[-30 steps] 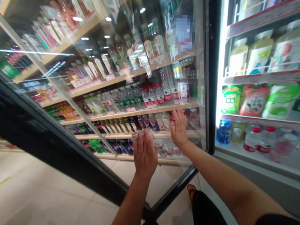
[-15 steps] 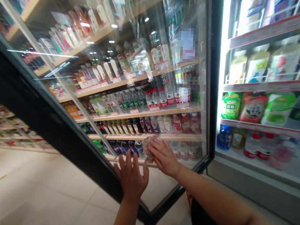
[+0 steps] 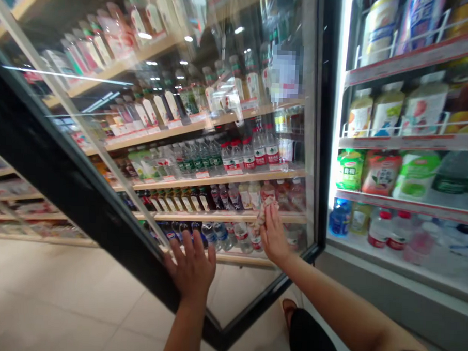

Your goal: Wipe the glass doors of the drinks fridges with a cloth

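Observation:
An open glass cooler door [image 3: 237, 93] with a black frame swings out in front of me. My left hand [image 3: 191, 269] lies flat with fingers spread against the door's lower left frame edge. My right hand [image 3: 272, 234] presses a small crumpled cloth [image 3: 264, 210] against the glass near the door's lower right. The cloth sticks out above my fingertips. Through the glass I see wooden shelves of bottled drinks [image 3: 238, 157].
The lit cooler interior [image 3: 405, 167] stands at the right, its shelves full of bottles and cartons. The door's bottom corner [image 3: 221, 338] hangs over the pale tiled floor [image 3: 58, 297]. My dark-clad knee [image 3: 312, 337] is just below the door's lower right.
The cloth went from my left hand to my right. My left hand dropped to the door's lower frame and spread flat. My right hand has moved the cloth up and right on the glass.

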Demonstrator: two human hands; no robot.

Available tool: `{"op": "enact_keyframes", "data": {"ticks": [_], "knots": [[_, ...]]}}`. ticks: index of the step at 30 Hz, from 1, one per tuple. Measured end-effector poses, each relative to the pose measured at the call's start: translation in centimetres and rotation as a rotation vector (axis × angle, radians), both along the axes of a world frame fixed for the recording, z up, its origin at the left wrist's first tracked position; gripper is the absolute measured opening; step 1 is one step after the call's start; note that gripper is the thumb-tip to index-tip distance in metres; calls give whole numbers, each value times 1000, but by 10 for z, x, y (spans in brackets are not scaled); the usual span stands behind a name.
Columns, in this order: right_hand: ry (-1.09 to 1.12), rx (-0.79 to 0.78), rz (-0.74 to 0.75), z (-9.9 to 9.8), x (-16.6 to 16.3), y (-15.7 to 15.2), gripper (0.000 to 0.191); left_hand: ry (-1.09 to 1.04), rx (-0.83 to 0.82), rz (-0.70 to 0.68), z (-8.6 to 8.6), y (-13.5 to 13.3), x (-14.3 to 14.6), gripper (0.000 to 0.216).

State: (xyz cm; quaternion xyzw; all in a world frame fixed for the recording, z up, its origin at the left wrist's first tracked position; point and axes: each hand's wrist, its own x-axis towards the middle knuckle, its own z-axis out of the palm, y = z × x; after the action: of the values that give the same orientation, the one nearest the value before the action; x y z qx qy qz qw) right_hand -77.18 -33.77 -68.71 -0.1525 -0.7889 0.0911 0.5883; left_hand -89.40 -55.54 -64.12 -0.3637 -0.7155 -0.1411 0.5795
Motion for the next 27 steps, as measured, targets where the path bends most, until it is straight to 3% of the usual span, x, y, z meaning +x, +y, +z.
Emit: {"op": "enact_keyframes", "data": {"ticks": [2, 4, 7, 9, 11, 13, 15, 17, 20, 22, 24, 27], "knots": [[-65, 95, 12, 4, -3, 1, 77, -25, 12, -28, 0, 1, -4, 85], [-89, 170, 7, 22, -6, 11, 75, -50, 28, -54, -1, 2, -8, 83], [-42, 94, -67, 40, -7, 38, 67, -60, 34, -42, -2, 3, -12, 81], [48, -70, -131, 30, -6, 55, 64, -69, 38, -29, -2, 4, -13, 80], [154, -230, -168, 2, -5, 65, 64, -75, 42, -38, -2, 3, -12, 80], [223, -321, -178, -25, -5, 70, 64, -72, 36, -47, -2, 3, -12, 82], [248, -349, -183, -33, -6, 71, 64, -71, 31, -56, -1, 3, -11, 83], [249, -337, -175, -16, -9, 72, 64, -73, 39, -59, 0, 4, -11, 84], [215, -238, -111, 31, -13, 73, 64, -31, 28, -29, 1, 4, -10, 86], [198, -178, -67, 47, -13, 72, 63, -8, 8, -9, 1, 4, -10, 88], [211, -199, -63, 39, -12, 70, 61, -16, 6, -14, 1, 4, -9, 87], [275, -360, -130, 7, -10, 74, 61, -85, 33, -60, 0, 3, -8, 83]]}}
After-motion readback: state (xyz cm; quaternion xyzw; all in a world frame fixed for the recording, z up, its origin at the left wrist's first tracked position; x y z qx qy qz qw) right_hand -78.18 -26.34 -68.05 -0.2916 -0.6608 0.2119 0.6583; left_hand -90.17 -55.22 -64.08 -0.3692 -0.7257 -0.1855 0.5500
